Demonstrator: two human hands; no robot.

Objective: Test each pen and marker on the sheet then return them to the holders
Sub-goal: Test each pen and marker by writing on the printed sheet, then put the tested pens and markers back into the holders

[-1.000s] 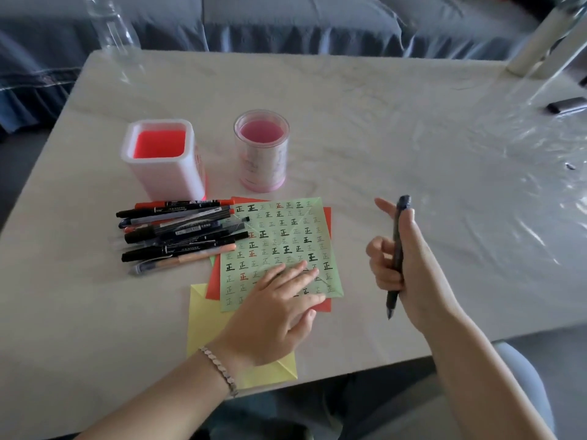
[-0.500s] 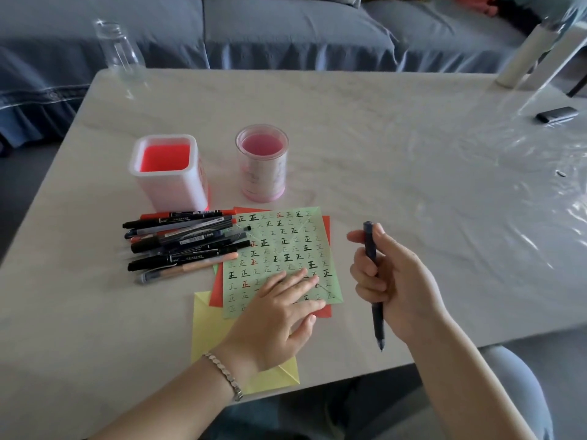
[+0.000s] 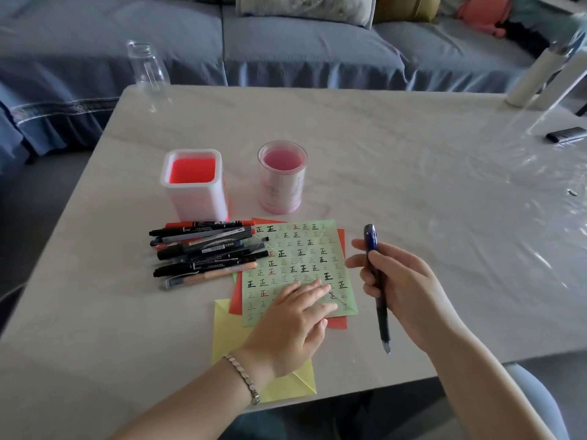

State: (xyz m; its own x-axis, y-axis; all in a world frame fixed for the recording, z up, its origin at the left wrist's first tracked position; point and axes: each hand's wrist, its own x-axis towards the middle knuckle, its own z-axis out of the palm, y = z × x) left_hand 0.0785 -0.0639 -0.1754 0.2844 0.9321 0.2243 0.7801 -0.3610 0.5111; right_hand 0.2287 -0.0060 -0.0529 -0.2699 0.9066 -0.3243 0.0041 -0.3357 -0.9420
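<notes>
Left fingers (image 3: 313, 289): straight, slightly spread, pressed flat on green paper sheet of inked characters (image 3: 298, 249).
Right fingers (image 3: 370, 281): curled round dark blue pen (image 3: 382, 319), just right of the left fingers.
Pen axis: near upright, tip toward the person.
Holders: white square holder (image 3: 193, 198) showing red inside and round pink holder (image 3: 281, 188), beyond the left fingers on the tabletop (image 3: 413, 185).

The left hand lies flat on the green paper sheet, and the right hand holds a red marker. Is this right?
Not quite. In the head view the right hand holds a dark blue pen, not a red marker. The rest holds.
</notes>
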